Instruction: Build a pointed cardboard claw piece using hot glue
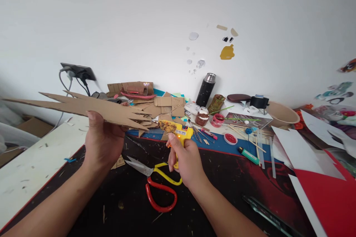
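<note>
My left hand [101,137] grips a long cardboard piece [91,108] with jagged, pointed ends, thumb on its near edge and the other fingers mostly hidden beneath. It is held raised above the table. My right hand [186,157] is wrapped round the handle of a yellow glue gun [182,132], whose stained front end points left toward the cardboard's right-hand points. A gap shows between the two. Below the hands, scissors [151,172] with one red and one yellow handle loop lie open on the dark mat [125,207].
Cardboard scraps [164,103], a black flask [205,90] and paint jars [202,116] stand along the wall. A green cutter [249,155] and thin sticks [258,146] lie to the right, near red paper [325,196]. A dark pen-like tool [269,213] rests at front right.
</note>
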The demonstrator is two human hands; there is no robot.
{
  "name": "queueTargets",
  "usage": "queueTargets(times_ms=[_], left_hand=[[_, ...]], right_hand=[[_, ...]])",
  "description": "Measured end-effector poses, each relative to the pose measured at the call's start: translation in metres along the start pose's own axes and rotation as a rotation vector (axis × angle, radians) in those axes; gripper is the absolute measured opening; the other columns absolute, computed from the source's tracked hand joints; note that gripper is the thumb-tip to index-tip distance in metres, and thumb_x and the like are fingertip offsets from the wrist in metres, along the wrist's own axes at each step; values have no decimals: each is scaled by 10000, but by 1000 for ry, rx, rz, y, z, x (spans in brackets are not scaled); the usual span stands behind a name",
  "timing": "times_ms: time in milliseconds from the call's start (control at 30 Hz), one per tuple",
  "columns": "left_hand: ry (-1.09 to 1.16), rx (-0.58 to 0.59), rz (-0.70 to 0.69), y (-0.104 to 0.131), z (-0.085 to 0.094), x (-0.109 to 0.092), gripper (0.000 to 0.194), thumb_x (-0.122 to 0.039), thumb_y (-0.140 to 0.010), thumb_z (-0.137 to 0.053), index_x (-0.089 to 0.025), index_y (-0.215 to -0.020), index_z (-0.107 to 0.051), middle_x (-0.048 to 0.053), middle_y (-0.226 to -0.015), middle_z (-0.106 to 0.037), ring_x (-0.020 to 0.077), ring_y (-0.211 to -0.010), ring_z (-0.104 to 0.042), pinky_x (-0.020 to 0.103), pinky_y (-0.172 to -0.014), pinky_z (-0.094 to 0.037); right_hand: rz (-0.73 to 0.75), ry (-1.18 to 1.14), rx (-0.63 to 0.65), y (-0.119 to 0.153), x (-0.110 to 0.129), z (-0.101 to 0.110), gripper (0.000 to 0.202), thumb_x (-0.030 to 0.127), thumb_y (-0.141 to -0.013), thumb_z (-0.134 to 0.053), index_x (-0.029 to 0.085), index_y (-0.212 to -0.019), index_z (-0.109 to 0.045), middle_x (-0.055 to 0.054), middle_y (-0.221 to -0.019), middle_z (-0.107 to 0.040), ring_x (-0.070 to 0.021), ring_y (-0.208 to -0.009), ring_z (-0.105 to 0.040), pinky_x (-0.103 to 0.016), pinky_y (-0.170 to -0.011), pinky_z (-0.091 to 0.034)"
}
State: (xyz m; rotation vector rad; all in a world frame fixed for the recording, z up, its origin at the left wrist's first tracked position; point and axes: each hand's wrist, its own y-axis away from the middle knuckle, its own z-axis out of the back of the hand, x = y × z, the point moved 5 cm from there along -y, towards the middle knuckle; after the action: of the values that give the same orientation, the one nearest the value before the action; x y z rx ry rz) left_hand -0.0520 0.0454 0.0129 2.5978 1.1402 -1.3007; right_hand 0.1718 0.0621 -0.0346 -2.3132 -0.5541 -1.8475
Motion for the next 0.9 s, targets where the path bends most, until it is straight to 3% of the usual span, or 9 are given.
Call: queueTargets(times_ms=[233, 433, 667, 833, 900], left_hand=[[47, -58, 10, 1, -3, 2, 500, -650, -787, -981, -233, -1028, -845, 12, -926, -866, 223, -890, -841, 246, -685, -691], [42, -69, 74, -1, 0, 5, 500, -684, -926, -852, -234, -1143, -846, 56, -1228, -893, 217, -995, -847, 251, -704, -704], [80, -104, 154, -5, 4, 13, 580, -685, -976, -795, -180, -1258, -832, 89, -1070, -908, 242, -889, -863, 310, -722, -723], [93, -146, 174, -4, 4, 13, 443, -661, -1040, -724, -235, -1085, -833, 57, -1039, -908, 236, -896, -873, 276, -683, -706], [93, -146, 183, -3, 4, 14, 453, -660, -1053, -703, -229, -1098, -834, 60, -1032, -909, 236, -889, -872, 290, -704, -716]], right_hand=[[27, -8, 14, 2, 2, -1, 671, 868, -844, -756, 213, -747, -649, 52, -389, -495, -109, -335, -466, -228, -407, -314], [27, -14, 27, 1, 1, -2, 663, 861, -857, -753, 216, -744, -645, 61, -387, -491, -100, -329, -445, -226, -410, -320], [23, 22, 19, 3, 0, -3, 670, 871, -851, -747, 214, -756, -649, 54, -386, -501, -109, -337, -461, -231, -420, -328], [31, 37, 13, 3, 0, -2, 680, 881, -861, -728, 212, -758, -660, 45, -389, -498, -112, -352, -447, -237, -416, -305], [33, 39, 16, 3, 0, -2, 682, 883, -868, -723, 211, -762, -667, 44, -392, -500, -114, -356, -448, -239, -419, -309]])
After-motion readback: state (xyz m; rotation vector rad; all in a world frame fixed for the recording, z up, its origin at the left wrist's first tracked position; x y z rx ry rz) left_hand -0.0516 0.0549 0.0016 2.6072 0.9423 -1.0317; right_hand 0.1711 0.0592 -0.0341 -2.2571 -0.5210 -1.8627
